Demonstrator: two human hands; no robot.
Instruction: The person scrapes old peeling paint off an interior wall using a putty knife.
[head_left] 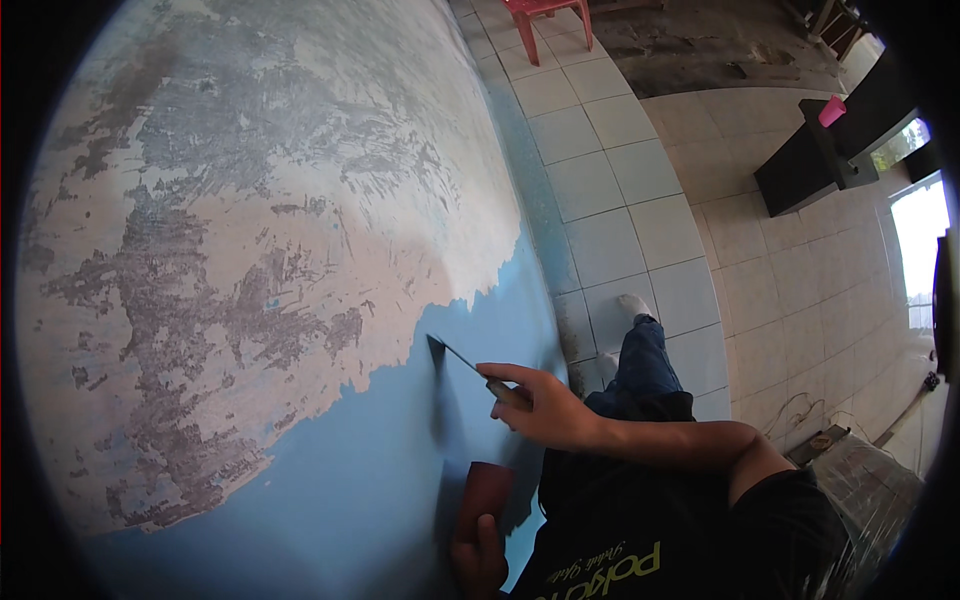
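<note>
My right hand [550, 408] is closed round the handle of a putty knife [462, 358], its arm reaching in from the right. The dark blade tip is at the blue part of a wall [360, 440], just below the ragged edge of a pale, patchy area [290, 280] with grey-brown patches. I cannot tell whether the blade touches the wall. Lower down, my left hand [482, 562] grips a reddish-brown, flat-looking rectangular piece [487, 492], held close to the blue surface. What this piece is made of cannot be made out.
Beside the wall runs a light tiled floor [605, 240], where my feet stand. A red plastic stool [545, 12] is at the far end. To the right are a dark stand [800, 170] with a pink cup [832, 110] and a plastic-covered object [865, 480].
</note>
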